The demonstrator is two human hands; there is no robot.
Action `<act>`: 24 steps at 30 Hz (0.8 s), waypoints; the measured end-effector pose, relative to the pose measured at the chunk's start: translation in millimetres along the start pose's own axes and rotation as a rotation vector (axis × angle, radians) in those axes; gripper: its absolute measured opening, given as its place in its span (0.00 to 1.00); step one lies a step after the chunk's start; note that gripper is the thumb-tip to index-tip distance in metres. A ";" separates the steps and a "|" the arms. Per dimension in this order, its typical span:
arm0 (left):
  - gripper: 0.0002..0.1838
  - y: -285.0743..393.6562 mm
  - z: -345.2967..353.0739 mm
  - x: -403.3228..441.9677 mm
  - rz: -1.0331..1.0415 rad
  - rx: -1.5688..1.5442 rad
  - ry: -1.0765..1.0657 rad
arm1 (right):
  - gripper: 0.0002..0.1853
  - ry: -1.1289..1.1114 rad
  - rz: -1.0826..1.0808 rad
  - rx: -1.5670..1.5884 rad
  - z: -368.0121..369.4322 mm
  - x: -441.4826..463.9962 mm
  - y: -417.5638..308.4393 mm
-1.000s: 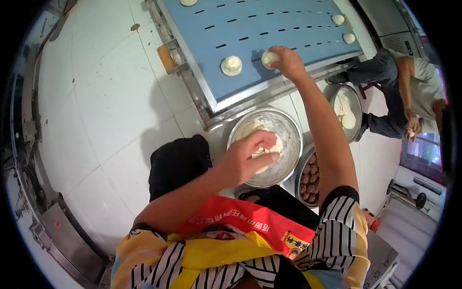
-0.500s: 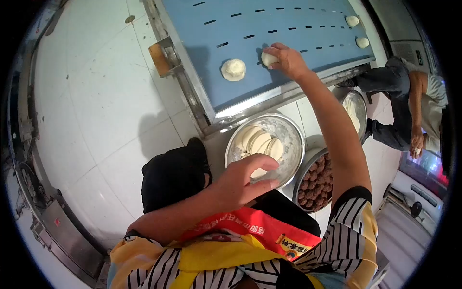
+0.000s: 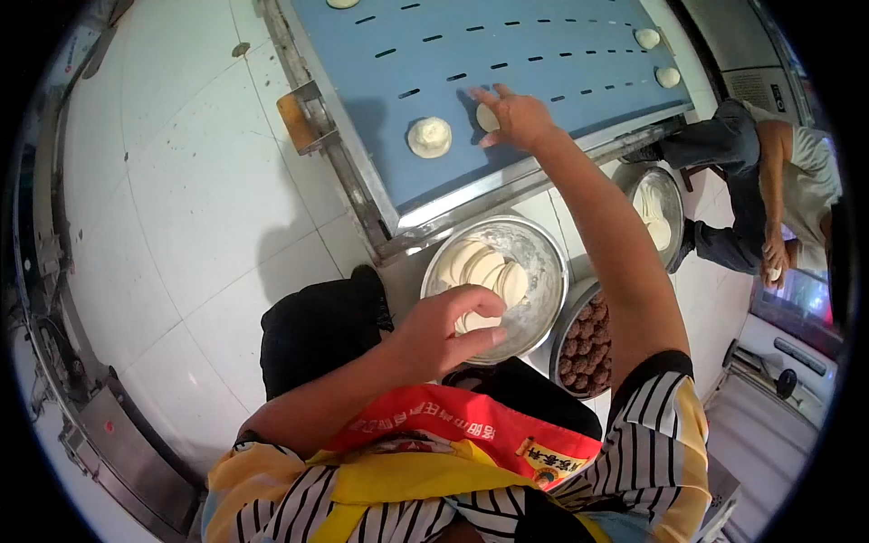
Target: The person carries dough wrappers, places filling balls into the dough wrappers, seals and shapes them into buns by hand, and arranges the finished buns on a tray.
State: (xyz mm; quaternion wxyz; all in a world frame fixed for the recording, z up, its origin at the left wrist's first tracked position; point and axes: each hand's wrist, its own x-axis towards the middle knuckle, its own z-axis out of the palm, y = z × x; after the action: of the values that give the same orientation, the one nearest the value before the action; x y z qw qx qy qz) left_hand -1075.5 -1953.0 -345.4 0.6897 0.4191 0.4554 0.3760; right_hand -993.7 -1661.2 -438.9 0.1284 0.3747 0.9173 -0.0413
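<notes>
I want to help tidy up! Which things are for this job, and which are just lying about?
For the job, it seems: dough buns, blue slotted surface, nearer steel bowl, dough rounds, brown balls, far bowl of dough.

Seemingly unused now: steel cabinet at left, brown block by the frame's corner.

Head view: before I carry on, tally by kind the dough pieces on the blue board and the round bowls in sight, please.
Dough pieces on the blue board: 5, one partly hidden by the right hand, one cut by the picture's edge
Bowls of pale dough: 2
Bowl of brown balls: 1
Total: 8
</notes>
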 end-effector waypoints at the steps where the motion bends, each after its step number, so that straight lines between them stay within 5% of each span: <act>1: 0.15 -2.0 0.3 -1.0 0.023 0.015 0.002 | 0.34 0.045 0.086 0.011 -5.6 -2.6 -7.1; 4: 0.18 -0.2 1.2 -3.6 0.026 -0.036 -0.004 | 0.33 -0.092 0.207 0.161 11.6 16.6 1.7; 7: 0.17 1.7 -2.6 -3.9 -0.030 -0.040 -0.016 | 0.33 -0.093 -0.019 0.010 14.1 24.0 7.2; 16: 0.18 8.5 -5.9 1.9 -0.050 -0.009 -0.045 | 0.30 -0.154 -0.107 -0.097 16.5 29.4 9.6; 24: 0.17 12.5 -8.6 3.0 -0.037 -0.012 -0.066 | 0.29 -0.148 0.256 0.047 0.9 26.7 -11.9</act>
State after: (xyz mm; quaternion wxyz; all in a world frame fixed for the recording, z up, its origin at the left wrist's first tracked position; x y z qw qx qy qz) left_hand -1084.5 -1943.7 -336.8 0.7138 0.4185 0.4377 0.3518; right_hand -1020.1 -1651.7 -447.1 0.1911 0.4875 0.8488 -0.0735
